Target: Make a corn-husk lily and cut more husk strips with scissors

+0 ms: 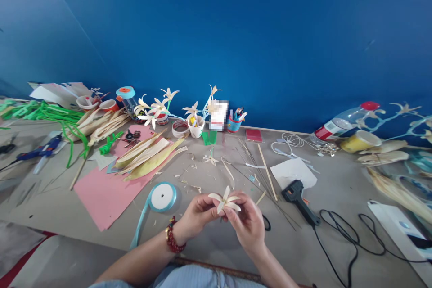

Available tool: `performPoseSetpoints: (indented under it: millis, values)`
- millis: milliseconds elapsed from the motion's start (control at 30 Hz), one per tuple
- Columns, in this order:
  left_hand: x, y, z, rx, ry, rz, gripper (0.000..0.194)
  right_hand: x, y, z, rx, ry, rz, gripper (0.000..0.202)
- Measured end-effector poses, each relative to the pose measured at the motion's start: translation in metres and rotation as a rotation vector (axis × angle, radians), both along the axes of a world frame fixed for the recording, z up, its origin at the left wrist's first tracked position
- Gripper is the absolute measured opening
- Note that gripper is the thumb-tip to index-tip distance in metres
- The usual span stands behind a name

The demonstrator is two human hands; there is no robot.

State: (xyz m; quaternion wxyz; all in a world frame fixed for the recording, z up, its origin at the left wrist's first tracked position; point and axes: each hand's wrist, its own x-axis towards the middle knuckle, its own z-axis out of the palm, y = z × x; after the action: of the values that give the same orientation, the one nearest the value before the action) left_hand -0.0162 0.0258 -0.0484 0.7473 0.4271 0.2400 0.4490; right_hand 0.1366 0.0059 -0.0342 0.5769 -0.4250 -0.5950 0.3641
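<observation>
Both hands meet above the front of the table around a cream-white flower [224, 200] with long pointed petals, which looks made of dried husk. My left hand [198, 216] pinches it from the left between thumb and fingers. From the right, my right hand [249, 221] grips it with the thumb on a front petal. A short dark stem end shows below the flower; the rest is hidden by my fingers. To the left of my hands lies a roll of light blue ribbon [163, 196] with its tail hanging toward the table edge.
Dried husks [148, 155] lie on pink paper [101, 193] at the left. A black glue gun [301, 202] with a looping cord rests at the right, near thin wires [256, 175]. Finished flowers [159, 107], a paper cup [196, 127] and a bottle [340, 123] line the blue wall.
</observation>
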Motion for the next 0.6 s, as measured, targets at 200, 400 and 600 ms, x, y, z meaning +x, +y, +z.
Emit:
performPoseSetpoints:
  millis: [200, 400, 600]
  values:
    - [0.000, 0.000, 0.002, 0.034, 0.090, 0.021, 0.021, -0.002, -0.002, 0.010, -0.002, 0.052, 0.020, 0.007]
    - [-0.002, 0.000, 0.001, 0.124, 0.162, 0.068, 0.023, -0.002, -0.003, 0.012, -0.033, 0.091, 0.056, 0.005]
    - [-0.002, -0.001, 0.001, 0.145, 0.142, 0.088, 0.019, -0.002, -0.004, 0.011, -0.021, 0.102, 0.040, 0.006]
